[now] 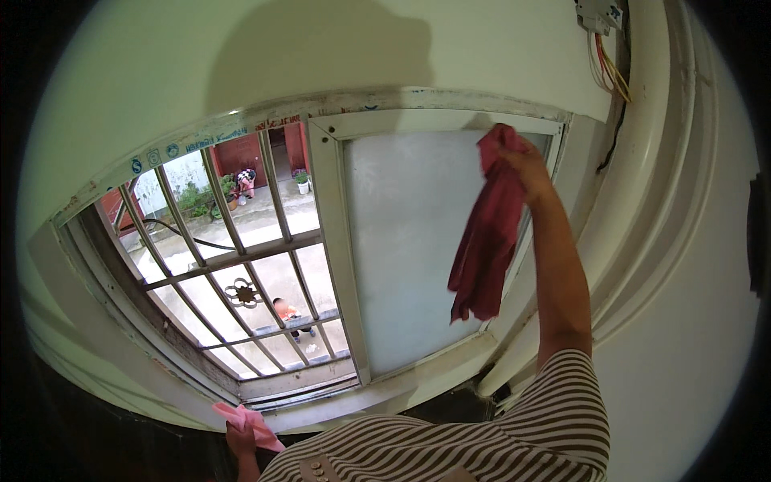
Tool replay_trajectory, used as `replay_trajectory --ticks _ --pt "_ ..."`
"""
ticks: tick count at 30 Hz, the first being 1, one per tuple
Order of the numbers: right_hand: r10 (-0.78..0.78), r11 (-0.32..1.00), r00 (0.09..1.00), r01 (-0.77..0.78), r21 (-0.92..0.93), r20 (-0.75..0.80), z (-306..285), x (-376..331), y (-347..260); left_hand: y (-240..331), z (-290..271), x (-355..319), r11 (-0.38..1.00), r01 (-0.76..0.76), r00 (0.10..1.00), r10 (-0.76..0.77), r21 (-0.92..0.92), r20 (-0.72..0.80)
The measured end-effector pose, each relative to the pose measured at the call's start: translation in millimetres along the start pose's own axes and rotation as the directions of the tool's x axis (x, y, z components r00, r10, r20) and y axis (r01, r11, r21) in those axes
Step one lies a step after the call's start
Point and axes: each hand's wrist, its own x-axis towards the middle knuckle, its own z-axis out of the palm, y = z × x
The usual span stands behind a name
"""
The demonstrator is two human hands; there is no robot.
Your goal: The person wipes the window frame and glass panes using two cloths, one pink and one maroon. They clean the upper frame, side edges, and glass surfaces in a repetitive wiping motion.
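Cloth: dark red rag (486,241), bunched at its top in the right hand (522,161) and pressed to the upper right corner of the frosted pane (401,249); rest hanging loose down the glass in long folds.
Handling of rag: soft, limp, light by the look of the drape; no stiffness at all, so best gripped as a wad near one end (as held now), never by a thin edge.
Right fingers: closed around the gathered top of the rag, arm stretched up and across the glass.
Second cloth: pink cloth (249,422), crumpled, low by the sill, clutched in the left hand (239,442); likewise soft and light.
Left fingers: curled shut on the pink cloth, mostly hidden beneath it.
Glass: frosted, smooth, flat, likely slippery and fragile; set in a pale painted sash (333,241) with chipped, grimy edges.
Left half of window: open, behind rigid metal bars (241,257) with a small flower-shaped ornament (243,293); courtyard below (small figures there, too far to tell more).
Wall: plain pale plaster (241,64), matt, carrying a soft shadow.
Top right: white box (598,14) with loose red and yellow wires (606,72) trailing down, well apart from the rag.
Clothing: striped sleeve (562,410), soft knit.
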Motion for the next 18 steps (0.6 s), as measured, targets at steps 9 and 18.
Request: replay_trajectory --ticks 9,18 --pt "-0.085 0.876 0.893 -0.144 -0.46 -0.441 -87 85 -1 -8 -6 -5 0.993 0.077 0.997 -0.078 0.089 0.005" --pt "-0.236 0.719 0.89 -0.11 -0.686 -0.39 -37 74 2 -19 2 -1 0.999 0.047 0.995 -0.046 -0.005 0.087"
